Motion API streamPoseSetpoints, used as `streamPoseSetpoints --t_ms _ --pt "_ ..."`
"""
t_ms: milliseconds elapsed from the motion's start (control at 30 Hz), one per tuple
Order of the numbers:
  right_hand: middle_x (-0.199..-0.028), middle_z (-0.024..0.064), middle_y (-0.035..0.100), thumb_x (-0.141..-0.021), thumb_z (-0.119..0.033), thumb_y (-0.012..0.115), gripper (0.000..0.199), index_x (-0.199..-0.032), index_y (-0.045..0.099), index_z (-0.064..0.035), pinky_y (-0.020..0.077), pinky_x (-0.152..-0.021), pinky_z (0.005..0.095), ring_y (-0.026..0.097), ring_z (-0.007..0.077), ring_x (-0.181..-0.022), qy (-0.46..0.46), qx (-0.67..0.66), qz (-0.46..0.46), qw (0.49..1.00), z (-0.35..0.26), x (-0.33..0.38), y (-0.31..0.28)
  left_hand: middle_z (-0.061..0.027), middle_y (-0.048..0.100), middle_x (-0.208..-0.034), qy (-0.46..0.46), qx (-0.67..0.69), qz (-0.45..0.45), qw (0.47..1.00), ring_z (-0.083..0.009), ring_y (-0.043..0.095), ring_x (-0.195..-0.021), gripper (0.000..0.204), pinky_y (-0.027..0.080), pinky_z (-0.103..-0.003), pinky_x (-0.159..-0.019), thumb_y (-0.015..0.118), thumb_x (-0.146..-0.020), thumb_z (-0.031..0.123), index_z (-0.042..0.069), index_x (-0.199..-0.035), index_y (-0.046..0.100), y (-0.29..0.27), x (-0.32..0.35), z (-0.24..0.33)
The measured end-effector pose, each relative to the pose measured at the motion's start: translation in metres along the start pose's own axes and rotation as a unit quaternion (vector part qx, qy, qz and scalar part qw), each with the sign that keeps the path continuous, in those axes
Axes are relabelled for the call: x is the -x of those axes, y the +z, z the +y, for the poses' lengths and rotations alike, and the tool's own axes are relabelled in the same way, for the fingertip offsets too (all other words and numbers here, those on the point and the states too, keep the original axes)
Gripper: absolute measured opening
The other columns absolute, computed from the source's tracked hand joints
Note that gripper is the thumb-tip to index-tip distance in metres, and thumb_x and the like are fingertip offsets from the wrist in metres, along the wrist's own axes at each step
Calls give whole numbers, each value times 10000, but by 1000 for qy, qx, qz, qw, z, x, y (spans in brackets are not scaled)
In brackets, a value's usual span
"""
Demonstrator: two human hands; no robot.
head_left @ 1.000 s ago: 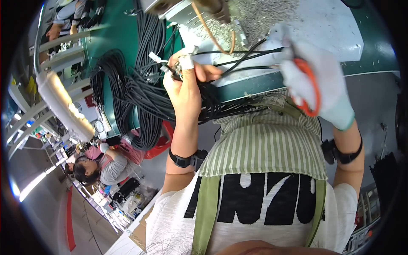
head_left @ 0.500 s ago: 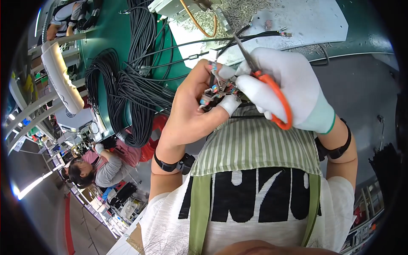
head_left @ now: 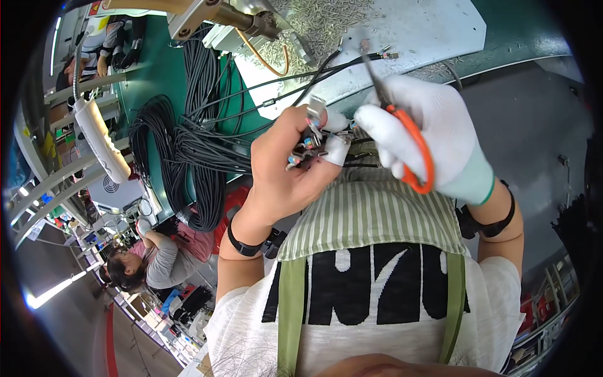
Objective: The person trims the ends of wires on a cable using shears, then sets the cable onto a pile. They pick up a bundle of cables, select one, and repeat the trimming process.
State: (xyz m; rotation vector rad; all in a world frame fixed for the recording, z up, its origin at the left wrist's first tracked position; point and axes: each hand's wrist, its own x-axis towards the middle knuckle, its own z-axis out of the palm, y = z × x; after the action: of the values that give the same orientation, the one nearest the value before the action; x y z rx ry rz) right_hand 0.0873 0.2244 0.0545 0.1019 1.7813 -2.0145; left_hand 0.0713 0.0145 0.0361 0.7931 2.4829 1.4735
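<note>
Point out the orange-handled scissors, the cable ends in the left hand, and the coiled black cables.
orange-handled scissors (head_left: 419,151), head view, on the orange handle loop.
cable ends (head_left: 308,146), head view, on the connector tips.
coiled black cables (head_left: 188,151), head view, on the bundle's middle.

We see a green workbench (head_left: 160,75) running across the top of the view, from ten o'clock to two o'clock. On it, at twelve o'clock, lies a white sheet (head_left: 427,28) strewn with a heap of small metal pieces (head_left: 320,16). At ten o'clock a thick bundle of black cables (head_left: 188,144) lies on the green top and hangs over its near edge. Thin black wires (head_left: 295,78) cross from the bundle onto the white sheet.
</note>
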Motion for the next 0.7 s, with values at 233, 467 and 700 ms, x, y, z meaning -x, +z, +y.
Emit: streamPoseSetpoints --t_ms 233,467,700 --pt "-596 69 537 -800 -126 661 102 -840 606 -50 435 -479 266 550 152 -498 -194 108 91 971 33 -5 11 -16 602 -876 -194 176 -18 965 -46 517 -717 213 414 -191 -681 611 -797 -23 -19 -1004 565 1 -10 10" --pt "-632 73 517 -710 -156 747 233 -909 648 -89 460 -533 298 593 233 -590 -408 388 246 789 37 -13 14 9 583 -855 -202 221 81 951 -34 487 -692 176 386 -177 -638 571 -819 -12 -14 -994 582 -2 -9 8" --pt "-617 44 518 -699 -151 743 262 -934 649 -83 453 -521 337 575 229 -566 -404 497 247 727 40 -14 22 4 579 -846 -238 320 75 914 -24 480 -685 153 371 -164 -610 549 -837 -1 -16 -988 571 -5 -5 13"
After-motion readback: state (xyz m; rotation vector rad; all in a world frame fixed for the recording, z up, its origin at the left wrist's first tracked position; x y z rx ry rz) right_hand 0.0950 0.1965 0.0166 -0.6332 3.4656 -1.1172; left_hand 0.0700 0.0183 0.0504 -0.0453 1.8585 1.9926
